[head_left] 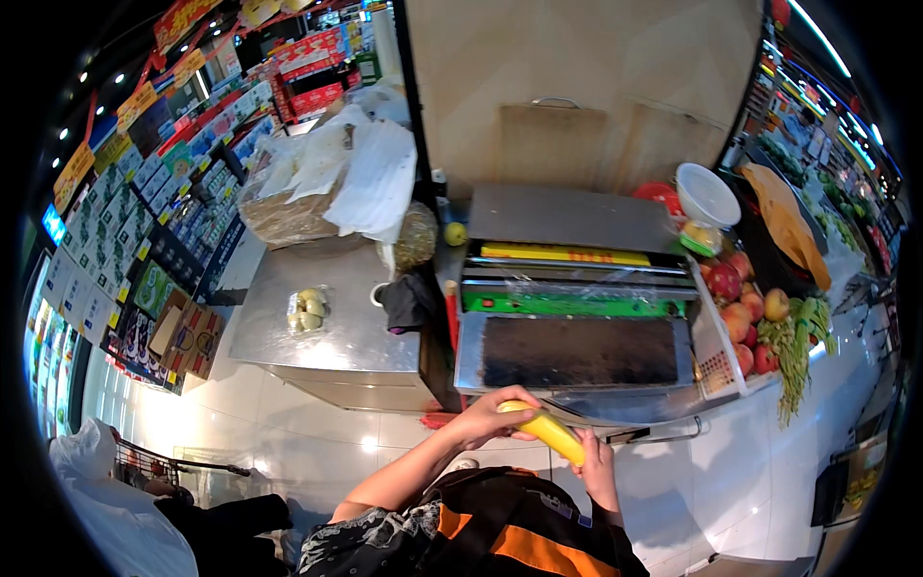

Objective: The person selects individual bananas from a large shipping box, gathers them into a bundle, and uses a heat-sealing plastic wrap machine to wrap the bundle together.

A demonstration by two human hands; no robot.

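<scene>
Between my two hands I hold a long yellow vegetable or fruit [549,433], slanting down to the right, just before the near edge of the film wrapping machine. My left hand [505,418] grips its upper left end, and my right hand [595,461] holds its lower right end. Behind it lies the wrapping machine's dark heating plate [580,351], with a green panel [577,304] and clear film above. A wrapped pack of pale round fruit [308,310] sits on the steel table [346,288] at the left.
At the right stands a white crate [721,360] of reddish fruit, with leafy greens [789,353] hanging over its side. A white bowl [708,195] is behind it. Plastic bags [324,173] cover a bulky pile on the left table. A shopping cart [148,461] stands at lower left.
</scene>
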